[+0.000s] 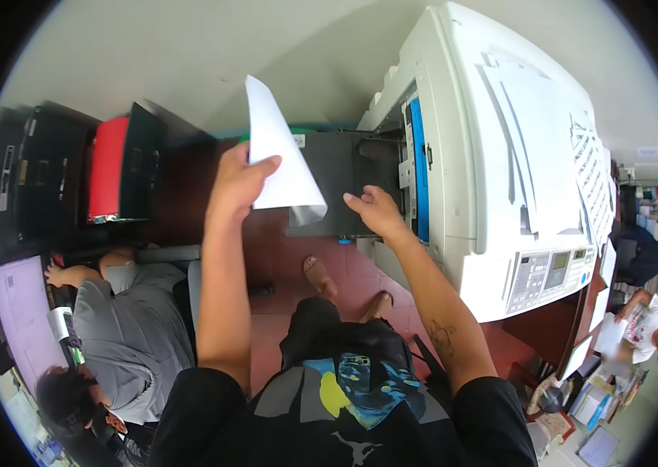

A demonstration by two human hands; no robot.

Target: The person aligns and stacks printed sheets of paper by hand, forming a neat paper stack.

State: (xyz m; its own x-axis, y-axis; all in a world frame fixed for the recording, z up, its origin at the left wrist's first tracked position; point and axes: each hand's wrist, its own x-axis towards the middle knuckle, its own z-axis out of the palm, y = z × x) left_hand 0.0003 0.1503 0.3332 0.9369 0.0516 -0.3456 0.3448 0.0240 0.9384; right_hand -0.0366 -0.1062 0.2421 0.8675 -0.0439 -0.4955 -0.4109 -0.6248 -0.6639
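My left hand [237,180] is closed on white paper [278,156], thumb on top, at the near-left edge. The paper bends, and its lower right corner curls over. It is held above a dark grey tray [335,175] that sticks out from the side of a large white copier [453,171]. My right hand [380,212] hovers over the tray's right end, close to the copier's opening with its blue panel [419,167]. Its thumb stands apart from the half-curled fingers, and nothing shows between them.
Loose sheets, some printed, lie on the copier's lid [531,140] above its control panel [548,276]. To my left a person in grey [130,319] sits at a monitor [27,311]. Dark cabinets and a red binder [109,170] stand at upper left. Another person [644,327] sits far right.
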